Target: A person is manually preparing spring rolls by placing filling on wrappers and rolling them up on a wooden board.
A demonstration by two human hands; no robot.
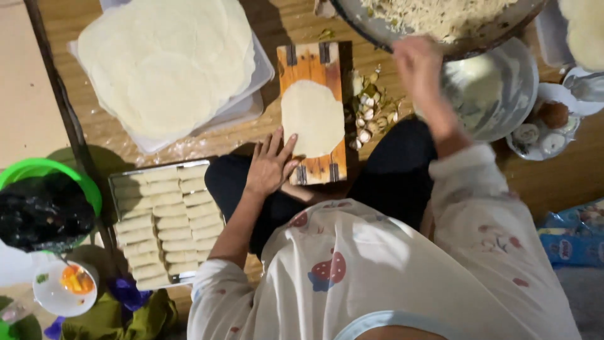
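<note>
A round pale wrapper (312, 117) lies flat on a small wooden board (306, 63) resting over my lap. My left hand (270, 162) lies open, fingers spread, on the board's near left corner, touching the wrapper's edge. My right hand (418, 62) is blurred and reaches up to the rim of a large metal bowl of shredded filling (440, 17); whether it holds anything is unclear.
A stack of round wrappers (165, 62) sits on a white tray at upper left. A metal tray (113, 189) holds several finished rolls (165, 221). Garlic cloves (368, 116), a metal lid (503, 88), a small plate (548, 129) and a green basin (38, 169) surround me.
</note>
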